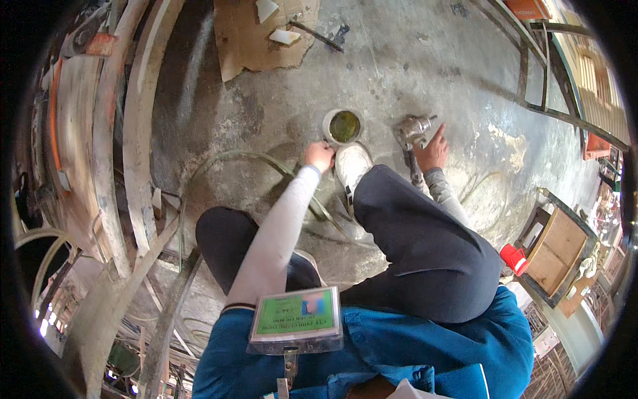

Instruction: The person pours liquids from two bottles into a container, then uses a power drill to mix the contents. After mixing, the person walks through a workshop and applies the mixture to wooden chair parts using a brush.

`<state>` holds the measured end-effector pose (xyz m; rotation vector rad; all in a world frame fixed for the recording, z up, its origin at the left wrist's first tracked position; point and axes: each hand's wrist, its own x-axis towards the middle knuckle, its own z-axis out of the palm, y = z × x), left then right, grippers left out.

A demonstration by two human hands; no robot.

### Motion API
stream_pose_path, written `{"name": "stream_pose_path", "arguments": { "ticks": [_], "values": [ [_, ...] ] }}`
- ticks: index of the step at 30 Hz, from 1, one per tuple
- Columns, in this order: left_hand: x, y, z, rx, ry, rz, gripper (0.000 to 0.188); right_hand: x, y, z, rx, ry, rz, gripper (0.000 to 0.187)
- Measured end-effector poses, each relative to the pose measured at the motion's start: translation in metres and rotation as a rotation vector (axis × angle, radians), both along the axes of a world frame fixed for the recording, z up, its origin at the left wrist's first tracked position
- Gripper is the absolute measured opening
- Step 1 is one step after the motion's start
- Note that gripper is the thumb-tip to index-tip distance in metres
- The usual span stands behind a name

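Observation:
A round, pale-rimmed cup (344, 127) with yellow-green contents is just ahead of my white shoe (353, 166). My left hand (321, 155) is at its near left side, fingers curled against the rim; the fingertips are partly hidden. To the right is a metal spray-gun-like tool (413, 129), silver-headed with a short nozzle and a dark handle running back beside my forearm. My right hand (432, 151) is closed against the tool, index finger stretched forward past it. The other fingers are mostly hidden.
Torn cardboard (242, 40) with white scraps lies ahead on the concrete floor. A thin hose (266, 158) curves beside my left forearm. Long beams (141, 133) line the left. At right are a metal frame (565, 118), a red cup (513, 259) and a wooden panel (557, 251).

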<state>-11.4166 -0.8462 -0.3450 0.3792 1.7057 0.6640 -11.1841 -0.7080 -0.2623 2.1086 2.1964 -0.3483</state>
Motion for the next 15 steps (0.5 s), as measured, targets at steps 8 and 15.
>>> {"name": "stream_pose_path", "arguments": {
  "ticks": [8, 15],
  "values": [
    [-0.044, -0.043, 0.035, 0.025, 0.284, -0.069, 0.019, -0.163, 0.097, -0.032, -0.015, 0.455, 0.570, 0.023],
    [-0.073, -0.051, 0.087, 0.036, -0.058, 0.320, 0.024, -0.257, 0.137, -0.058, -0.113, 0.185, 0.597, 0.027]
  ]
}}
